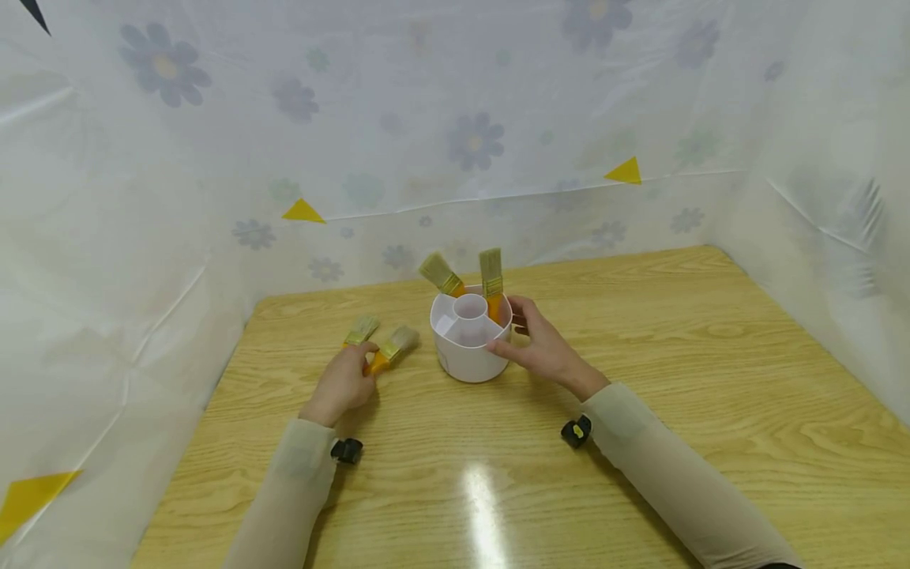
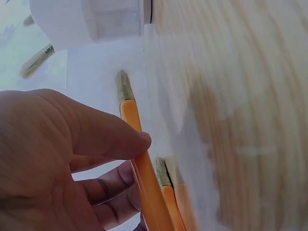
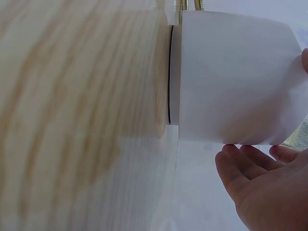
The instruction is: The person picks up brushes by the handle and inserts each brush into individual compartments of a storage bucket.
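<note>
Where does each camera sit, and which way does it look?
Head: on the person's head, looking forward and down at the table, pot and brushes; sleeves, left grip and right grip show.
Left wrist: worn there, facing the held brush; the left grip shows.
Right wrist: worn there, facing the pot's outer wall; part of the right grip shows.
Shared: the head and left wrist views both show the held brush and pot.
</note>
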{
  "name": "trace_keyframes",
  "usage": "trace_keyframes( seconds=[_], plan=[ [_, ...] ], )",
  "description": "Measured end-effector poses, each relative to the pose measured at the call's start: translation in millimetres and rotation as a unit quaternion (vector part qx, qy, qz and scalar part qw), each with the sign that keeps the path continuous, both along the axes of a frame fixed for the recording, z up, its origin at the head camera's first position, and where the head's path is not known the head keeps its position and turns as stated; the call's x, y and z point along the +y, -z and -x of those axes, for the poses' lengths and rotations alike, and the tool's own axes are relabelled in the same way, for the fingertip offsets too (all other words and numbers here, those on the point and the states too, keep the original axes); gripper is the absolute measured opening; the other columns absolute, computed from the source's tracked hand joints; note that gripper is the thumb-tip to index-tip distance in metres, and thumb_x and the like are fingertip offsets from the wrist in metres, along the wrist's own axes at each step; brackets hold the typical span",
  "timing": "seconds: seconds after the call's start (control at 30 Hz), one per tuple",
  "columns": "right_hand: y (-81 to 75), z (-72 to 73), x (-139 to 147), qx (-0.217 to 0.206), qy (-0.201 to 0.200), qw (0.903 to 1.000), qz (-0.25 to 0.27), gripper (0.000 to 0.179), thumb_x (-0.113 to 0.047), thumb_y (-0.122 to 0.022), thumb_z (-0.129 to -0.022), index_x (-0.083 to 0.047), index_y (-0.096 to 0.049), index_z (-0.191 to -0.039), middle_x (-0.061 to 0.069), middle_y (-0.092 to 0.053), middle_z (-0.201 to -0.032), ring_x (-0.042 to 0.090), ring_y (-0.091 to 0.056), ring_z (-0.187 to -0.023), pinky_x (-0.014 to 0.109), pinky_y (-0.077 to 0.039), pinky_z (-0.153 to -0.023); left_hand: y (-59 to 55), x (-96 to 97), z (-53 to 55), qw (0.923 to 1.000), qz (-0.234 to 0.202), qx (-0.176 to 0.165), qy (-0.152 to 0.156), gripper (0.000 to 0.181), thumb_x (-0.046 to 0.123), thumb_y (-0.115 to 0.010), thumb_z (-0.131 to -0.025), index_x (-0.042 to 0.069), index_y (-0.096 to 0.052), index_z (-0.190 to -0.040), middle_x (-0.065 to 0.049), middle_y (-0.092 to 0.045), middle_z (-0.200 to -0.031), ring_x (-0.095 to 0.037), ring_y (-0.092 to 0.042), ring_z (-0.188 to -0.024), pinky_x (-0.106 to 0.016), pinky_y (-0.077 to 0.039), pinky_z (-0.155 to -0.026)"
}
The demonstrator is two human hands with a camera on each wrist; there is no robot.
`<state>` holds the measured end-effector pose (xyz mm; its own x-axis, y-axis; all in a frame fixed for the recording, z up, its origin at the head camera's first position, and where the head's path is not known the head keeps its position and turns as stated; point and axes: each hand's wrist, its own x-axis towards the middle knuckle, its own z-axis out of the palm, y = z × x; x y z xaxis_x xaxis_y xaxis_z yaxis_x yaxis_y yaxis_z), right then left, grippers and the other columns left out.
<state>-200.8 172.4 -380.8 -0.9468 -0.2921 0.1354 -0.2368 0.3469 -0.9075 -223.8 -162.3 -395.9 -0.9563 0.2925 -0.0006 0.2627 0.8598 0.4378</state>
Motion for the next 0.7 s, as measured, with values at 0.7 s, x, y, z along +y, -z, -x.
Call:
trace_keyframes(
  seconds=[0.7],
  plan=[
    [-17.0, -10.7, -4, 0.003, -0.003, 1.0, 0.003, 0.08, -0.023, -0.069, -0.088, 0.0, -0.02, -0.147, 0.023, -0.031, -0.147, 0.043, -0.035, -0.131, 0.057, -0.028, -0.106, -11.1, 9.4, -3.6, 0.9926, -0.09, 0.078, -0.02, 0.05, -0.005, -0.056, -0.085, -0.003, -0.046, -0.134, -0.015, -0.05, -0.095, -0.027, -0.048, -0.08, -0.041, -0.044, -0.072]
  ],
)
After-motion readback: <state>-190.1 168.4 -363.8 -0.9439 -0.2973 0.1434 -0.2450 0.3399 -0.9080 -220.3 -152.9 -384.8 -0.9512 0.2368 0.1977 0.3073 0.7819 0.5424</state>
